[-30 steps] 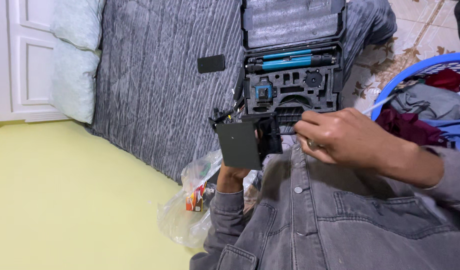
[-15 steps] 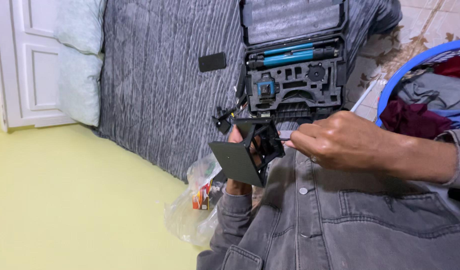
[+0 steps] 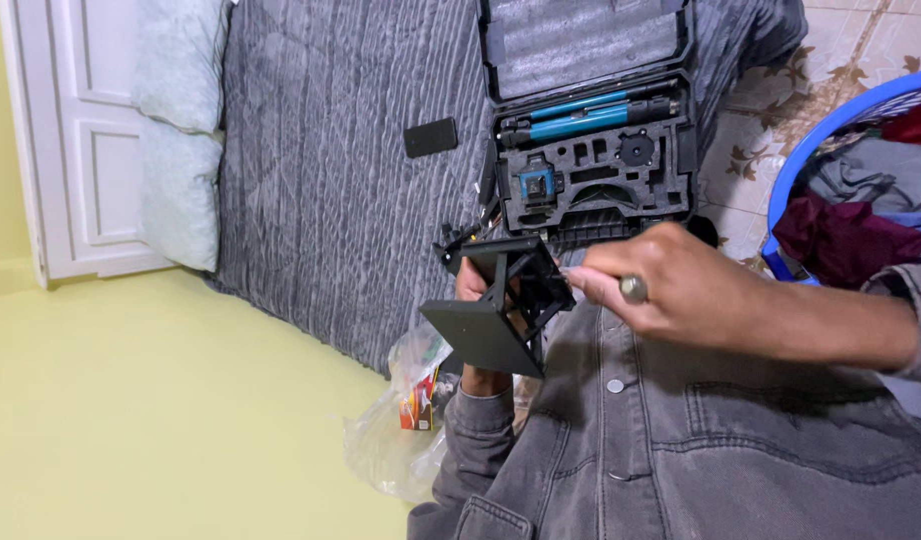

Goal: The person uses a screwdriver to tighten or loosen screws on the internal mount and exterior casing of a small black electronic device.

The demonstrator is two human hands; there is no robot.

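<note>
- Centrally, a black bracket-like mount [image 3: 501, 305] with a flat square plate sits held up over the lap, just below the open hard case [image 3: 591, 120].
- Left hand [image 3: 478, 300] comes up from beneath, mostly hidden behind the mount; fingers wrapped on its frame, gripping it.
- Right hand [image 3: 671, 290] reaches in from the right, fingertips pinched together on the mount's right edge; a ring shows on one finger.
- Both sleeves and the lap are grey denim jacket [image 3: 681, 440].
- Hard case lies lid-open on the grey striped bedspread [image 3: 331, 170]; foam insert holds a blue-and-black tube along the top and a small blue device at left.
- Small black flat rectangle [image 3: 431, 137] rests on the bedspread, left of the case and apart from it.
- Clear plastic bag [image 3: 401, 440] with a small colourful box lies at the bed's edge on the yellow-green floor [image 3: 131, 420], under the left forearm.
- Blue laundry basket [image 3: 851, 170] with clothes crowds the right; open floor lies to the left.
- White door [image 3: 81, 130] and pale pillows [image 3: 181, 120] stand far left.
</note>
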